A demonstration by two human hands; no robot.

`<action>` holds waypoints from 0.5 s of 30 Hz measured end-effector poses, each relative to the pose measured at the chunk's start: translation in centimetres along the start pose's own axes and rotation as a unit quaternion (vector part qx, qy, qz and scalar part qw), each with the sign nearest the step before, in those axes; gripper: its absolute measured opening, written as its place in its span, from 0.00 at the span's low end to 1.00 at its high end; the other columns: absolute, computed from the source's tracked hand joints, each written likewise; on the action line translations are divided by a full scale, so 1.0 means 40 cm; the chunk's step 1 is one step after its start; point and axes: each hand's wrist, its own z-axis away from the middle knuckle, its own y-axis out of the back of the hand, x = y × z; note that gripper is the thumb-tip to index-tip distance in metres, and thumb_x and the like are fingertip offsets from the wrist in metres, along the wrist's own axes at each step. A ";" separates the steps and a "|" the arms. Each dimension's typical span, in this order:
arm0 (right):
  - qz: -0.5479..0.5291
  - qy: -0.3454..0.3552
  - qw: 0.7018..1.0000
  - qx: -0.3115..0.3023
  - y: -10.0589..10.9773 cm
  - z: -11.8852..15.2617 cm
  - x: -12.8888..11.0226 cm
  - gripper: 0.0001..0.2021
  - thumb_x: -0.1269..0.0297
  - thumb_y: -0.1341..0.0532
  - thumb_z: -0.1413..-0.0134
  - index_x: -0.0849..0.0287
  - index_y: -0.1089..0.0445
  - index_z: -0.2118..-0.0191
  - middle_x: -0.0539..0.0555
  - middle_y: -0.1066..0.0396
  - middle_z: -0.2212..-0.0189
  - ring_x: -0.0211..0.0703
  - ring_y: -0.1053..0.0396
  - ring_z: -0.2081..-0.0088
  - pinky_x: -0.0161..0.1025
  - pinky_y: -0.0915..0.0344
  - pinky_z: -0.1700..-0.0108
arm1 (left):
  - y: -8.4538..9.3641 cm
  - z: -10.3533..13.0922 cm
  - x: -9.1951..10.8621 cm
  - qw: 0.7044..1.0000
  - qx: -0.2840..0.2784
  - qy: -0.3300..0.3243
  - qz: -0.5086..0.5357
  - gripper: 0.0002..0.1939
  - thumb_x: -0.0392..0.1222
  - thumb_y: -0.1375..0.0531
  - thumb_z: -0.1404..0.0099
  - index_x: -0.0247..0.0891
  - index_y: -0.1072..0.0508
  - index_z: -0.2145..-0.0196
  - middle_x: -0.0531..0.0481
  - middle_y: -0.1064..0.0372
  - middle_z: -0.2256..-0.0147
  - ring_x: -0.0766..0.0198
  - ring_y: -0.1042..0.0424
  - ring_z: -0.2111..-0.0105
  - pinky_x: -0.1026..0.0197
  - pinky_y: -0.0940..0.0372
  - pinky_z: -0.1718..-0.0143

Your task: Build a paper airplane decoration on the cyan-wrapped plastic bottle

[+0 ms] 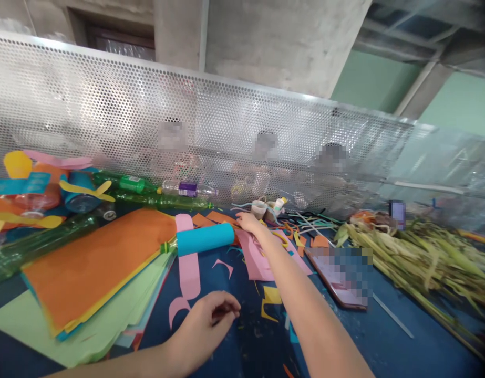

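Bottle [205,239] with a green neck and bright blue paper wrap lies across a pink paper strip [189,275] toward the far edge of the dark blue table [384,346]. Beside its blue end, the right hand [249,222] extends; whether it pinches anything I cannot tell. Nearer the front edge, the left hand [206,317] curls loosely around a gap.

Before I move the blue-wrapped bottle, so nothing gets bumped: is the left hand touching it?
Apart: the head view shows tabletop between left hand and blue-wrapped bottle.
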 end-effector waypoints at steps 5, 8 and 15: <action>-0.049 -0.005 0.999 -0.016 -0.011 -0.024 0.026 0.14 0.61 0.44 0.41 0.61 0.36 0.51 0.56 0.35 0.53 0.46 0.33 0.56 0.47 0.33 0.56 | 0.002 -0.002 -0.003 1.000 -0.002 -0.006 -0.005 0.07 0.36 0.46 0.40 0.36 0.29 0.65 0.47 0.30 0.65 0.62 0.30 0.63 0.62 0.36 0.59; -0.097 0.006 0.995 0.008 -0.011 -0.025 0.042 0.14 0.62 0.44 0.41 0.61 0.36 0.51 0.56 0.35 0.53 0.45 0.32 0.56 0.47 0.33 0.57 | 0.003 -0.003 -0.006 1.000 -0.003 -0.004 -0.010 0.08 0.35 0.46 0.40 0.36 0.29 0.65 0.48 0.31 0.65 0.62 0.30 0.63 0.62 0.36 0.60; -0.214 -0.005 0.966 0.147 0.037 -0.040 0.060 0.15 0.62 0.44 0.41 0.61 0.37 0.50 0.57 0.35 0.53 0.45 0.32 0.56 0.48 0.33 0.57 | 0.005 -0.001 0.002 1.000 -0.007 -0.003 -0.025 0.08 0.36 0.47 0.40 0.36 0.28 0.66 0.48 0.31 0.66 0.62 0.30 0.64 0.62 0.36 0.61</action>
